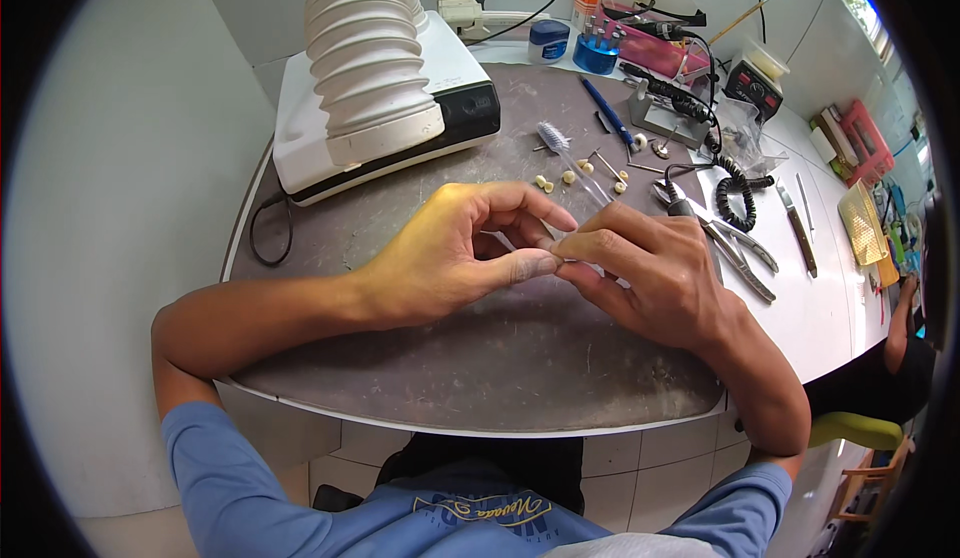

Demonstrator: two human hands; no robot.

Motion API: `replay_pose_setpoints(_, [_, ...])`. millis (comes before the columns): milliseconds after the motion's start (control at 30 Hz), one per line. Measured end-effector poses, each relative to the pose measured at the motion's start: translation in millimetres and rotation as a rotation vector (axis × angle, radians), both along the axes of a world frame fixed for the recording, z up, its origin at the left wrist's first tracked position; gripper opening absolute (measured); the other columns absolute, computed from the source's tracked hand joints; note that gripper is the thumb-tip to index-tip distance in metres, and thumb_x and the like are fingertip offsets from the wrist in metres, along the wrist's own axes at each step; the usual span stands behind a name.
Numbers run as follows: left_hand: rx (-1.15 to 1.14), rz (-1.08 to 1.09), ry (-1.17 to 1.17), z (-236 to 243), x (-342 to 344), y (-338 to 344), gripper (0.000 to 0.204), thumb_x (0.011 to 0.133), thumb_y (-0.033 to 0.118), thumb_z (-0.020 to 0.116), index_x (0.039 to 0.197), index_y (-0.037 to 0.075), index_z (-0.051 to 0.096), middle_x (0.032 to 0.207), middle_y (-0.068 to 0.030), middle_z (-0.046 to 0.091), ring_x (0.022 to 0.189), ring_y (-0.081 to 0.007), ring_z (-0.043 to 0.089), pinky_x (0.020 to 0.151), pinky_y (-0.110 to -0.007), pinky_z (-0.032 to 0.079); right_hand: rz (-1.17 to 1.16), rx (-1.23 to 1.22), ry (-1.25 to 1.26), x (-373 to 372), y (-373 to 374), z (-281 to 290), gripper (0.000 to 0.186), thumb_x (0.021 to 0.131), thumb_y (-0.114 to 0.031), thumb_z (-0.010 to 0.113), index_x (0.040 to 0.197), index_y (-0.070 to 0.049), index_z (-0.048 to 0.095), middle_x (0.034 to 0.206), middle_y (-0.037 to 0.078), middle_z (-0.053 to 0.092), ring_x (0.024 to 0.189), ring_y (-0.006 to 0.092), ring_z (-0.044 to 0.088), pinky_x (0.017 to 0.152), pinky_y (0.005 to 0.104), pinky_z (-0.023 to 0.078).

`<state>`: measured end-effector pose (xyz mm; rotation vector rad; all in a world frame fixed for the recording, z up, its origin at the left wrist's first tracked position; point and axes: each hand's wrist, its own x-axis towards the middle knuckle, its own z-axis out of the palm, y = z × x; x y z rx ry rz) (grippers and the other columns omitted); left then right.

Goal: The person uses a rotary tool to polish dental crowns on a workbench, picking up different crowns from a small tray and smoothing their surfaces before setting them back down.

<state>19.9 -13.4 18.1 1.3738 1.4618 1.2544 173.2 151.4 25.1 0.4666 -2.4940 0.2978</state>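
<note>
My left hand (435, 248) and my right hand (650, 268) meet above the middle of the brown table mat (480, 378). Thumb and fingertips of each are pinched together at one spot. Whatever sits between them is hidden or too small to name. Just beyond the right hand lies a brush (553, 138) with white bristles and a clear handle. Around it are scattered several small cream, tooth-like pieces (568, 177). A pair of metal pliers (742, 270) rests to the right of my right hand.
A white box-shaped machine (300, 148) with a ribbed hose (365, 58) stands far left. At the back are a blue jar (548, 42), a blue bur holder (596, 55), a blue pen (606, 112) and a coiled cord (735, 203). A knife (798, 235) lies right. Another person (870, 378) sits far right.
</note>
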Motion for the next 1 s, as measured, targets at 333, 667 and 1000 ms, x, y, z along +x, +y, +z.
replay_pose_setpoints(333, [-0.016,0.014,-0.018,-1,0,-1,0.033,0.088,0.006,0.064,0.120,0.001,0.057,0.096,-0.0027,0.061,0.090,-0.0070,0.058,0.083,-0.023,0.048,0.003,-0.032,-0.029,0,1,0,0.012,0.079,-0.009,0.069,0.086,-0.008,0.059,0.075,0.005,0.055,0.052,0.0207,0.057,0.045,0.0328,0.047])
replay_pose_setpoints(667, [-0.009,0.008,-0.080,-3,-2,0,0.019,0.089,0.002,0.060,0.108,0.000,0.060,0.099,-0.0038,0.058,0.087,-0.0069,0.056,0.078,-0.023,0.048,0.033,-0.025,-0.007,1,4,-2,0.011,0.080,-0.008,0.068,0.081,-0.007,0.057,0.070,0.005,0.052,0.050,0.0207,0.056,0.043,0.0326,0.046])
replay_pose_setpoints(1000, [0.089,0.085,-0.121,-5,-2,-1,0.014,0.088,0.004,0.065,0.101,0.001,0.061,0.097,-0.0041,0.062,0.086,-0.0085,0.059,0.077,-0.023,0.049,0.129,-1.094,-0.228,4,18,7,0.077,0.086,-0.077,0.017,0.056,-0.008,0.034,0.053,0.000,0.034,0.045,0.0131,0.036,0.043,0.0251,0.029])
